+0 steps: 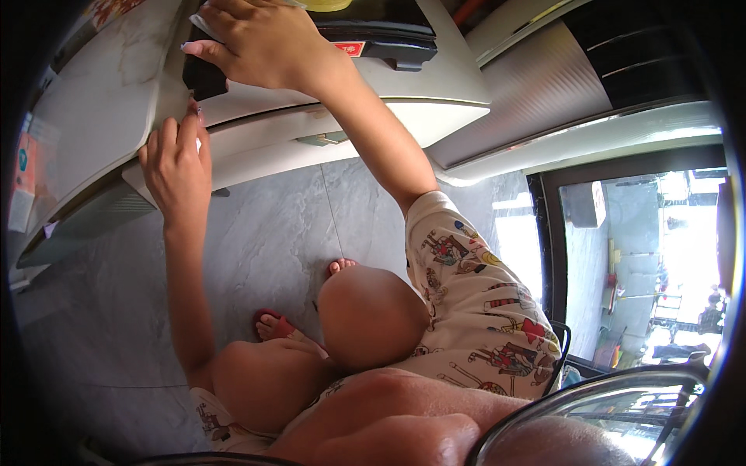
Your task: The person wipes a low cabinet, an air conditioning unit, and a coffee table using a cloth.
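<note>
A black stand (381, 39) with stepped edges and a small red label rests on the white cabinet (435, 81). My right hand (260, 46) lies over its left part, palm down, with a thin white cloth or tissue (203, 28) showing under the fingers. The thumb sticks out to the left. Lower and to the left, my left hand (177, 151) is at the cabinet's front edge with its fingers curled. One finger points up toward the stand's black corner. A small white bit shows by these fingers; what they hold is unclear.
A drawer front with a recessed handle (322, 139) is below the stand. At left is a light marbled top (109, 70) with an orange-and-white package (23, 175). A silver-and-black panelled unit (544, 78) stands at right, near a dark-framed glass door (553, 233). Grey tiles cover the floor.
</note>
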{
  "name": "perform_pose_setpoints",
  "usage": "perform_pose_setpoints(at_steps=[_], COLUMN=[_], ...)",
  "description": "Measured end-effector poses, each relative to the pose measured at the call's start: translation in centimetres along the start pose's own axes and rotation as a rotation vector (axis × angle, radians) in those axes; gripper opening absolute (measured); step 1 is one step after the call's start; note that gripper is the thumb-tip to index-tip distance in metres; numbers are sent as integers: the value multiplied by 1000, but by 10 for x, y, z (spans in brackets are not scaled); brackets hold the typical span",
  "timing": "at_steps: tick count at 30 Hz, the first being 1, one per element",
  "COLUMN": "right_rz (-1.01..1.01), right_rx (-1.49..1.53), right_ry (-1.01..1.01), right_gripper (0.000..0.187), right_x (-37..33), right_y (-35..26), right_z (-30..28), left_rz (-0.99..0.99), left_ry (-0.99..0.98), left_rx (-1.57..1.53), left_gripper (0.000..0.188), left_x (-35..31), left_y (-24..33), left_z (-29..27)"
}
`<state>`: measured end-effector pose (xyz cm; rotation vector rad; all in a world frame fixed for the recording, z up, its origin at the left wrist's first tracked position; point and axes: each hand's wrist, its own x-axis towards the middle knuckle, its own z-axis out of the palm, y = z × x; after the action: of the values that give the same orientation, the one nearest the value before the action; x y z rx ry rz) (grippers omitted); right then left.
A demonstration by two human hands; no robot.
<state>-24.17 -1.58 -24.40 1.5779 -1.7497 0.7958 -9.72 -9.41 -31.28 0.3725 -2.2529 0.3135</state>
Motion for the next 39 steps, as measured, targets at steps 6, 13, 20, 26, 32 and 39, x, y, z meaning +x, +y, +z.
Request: perform_pose_setpoints(at_steps=[6,13,20,26,32,39], right_rz=[-17,-145,560,472,136,131], right_rx=[-49,-106,-160,252,-208,-313], right_ry=[159,5,310,448,135,107], right_gripper=[28,39,15,20,47,46], right_x=[-31,-60,-93,-58,-51,-45], right_y=[2,42,64,57,24,22], right_z=[-5,-51,-87,-70,-42,-55], left_rz=[-11,-20,-27,-23,-45,-28], left_ry=[-64,-65,0,-16,-77,-68], left_rx=[-21,-57,-44,-23,-9,-6], left_gripper=[20,20,16,17,19,20], left_x=[-4,1,0,-2,-6,-2], left_y=[-4,5,7,6,-1,1], left_z=[-1,-4,-2,-2,-4,-5])
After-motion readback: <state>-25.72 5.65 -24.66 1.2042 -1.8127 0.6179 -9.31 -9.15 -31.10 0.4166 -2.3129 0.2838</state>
